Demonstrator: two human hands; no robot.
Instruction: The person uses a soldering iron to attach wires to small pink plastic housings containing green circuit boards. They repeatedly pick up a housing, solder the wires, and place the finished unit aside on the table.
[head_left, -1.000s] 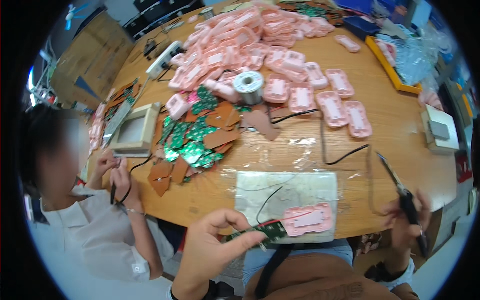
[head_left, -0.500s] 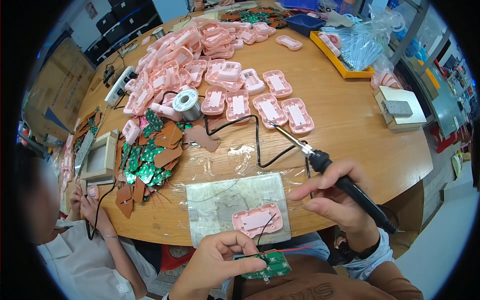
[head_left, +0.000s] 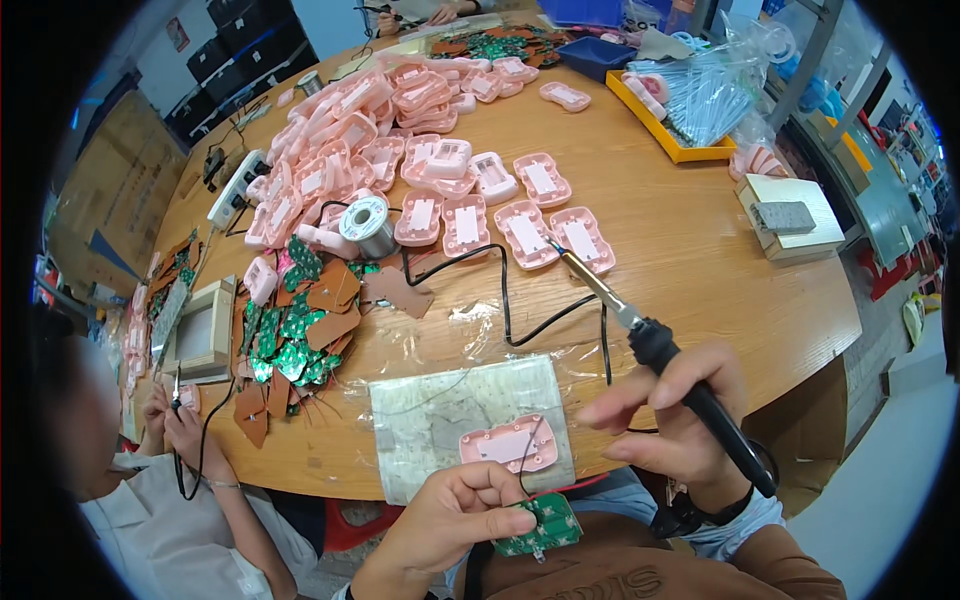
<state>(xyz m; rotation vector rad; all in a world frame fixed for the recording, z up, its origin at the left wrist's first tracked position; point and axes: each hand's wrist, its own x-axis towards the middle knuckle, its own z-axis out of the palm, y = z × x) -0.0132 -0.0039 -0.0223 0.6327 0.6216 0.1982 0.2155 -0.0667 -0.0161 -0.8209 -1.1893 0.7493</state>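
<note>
Left grip (head_left: 452,518) closed on a green circuit board (head_left: 555,522); right grip (head_left: 688,456) holding a soldering iron (head_left: 651,343)

Head view; clock positions are read from its centre. At six o'clock the left grip pinches the board, which lies between five and six, nearer the wearer than a pink shell (head_left: 545,455) on a pale mat (head_left: 405,430). From the board a black wire (head_left: 526,462) rises across the shell. At four o'clock the right grip carries the iron, one finger over the handle, thumb and another finger spread apart. The iron's tip (head_left: 553,243) points between ten and eleven, toward loose pink shells (head_left: 585,238) on the counter (head_left: 690,270); whether they touch cannot be told.

Changed within the last second: the board has moved from beside the shell to the mat's near side, and the iron has come inward from the right. Board and handle are thus closer together, but tip and board are well apart; soldering is judged not under way.

Containers: the mat's shell bears a pale panel (head_left: 500,447). Between one and two, a yellow tray (head_left: 645,120) holds pale blue sticks (head_left: 705,95) and a pink piece (head_left: 655,95). At one stands a dark blue tray (head_left: 600,58), contents unclear.
</note>
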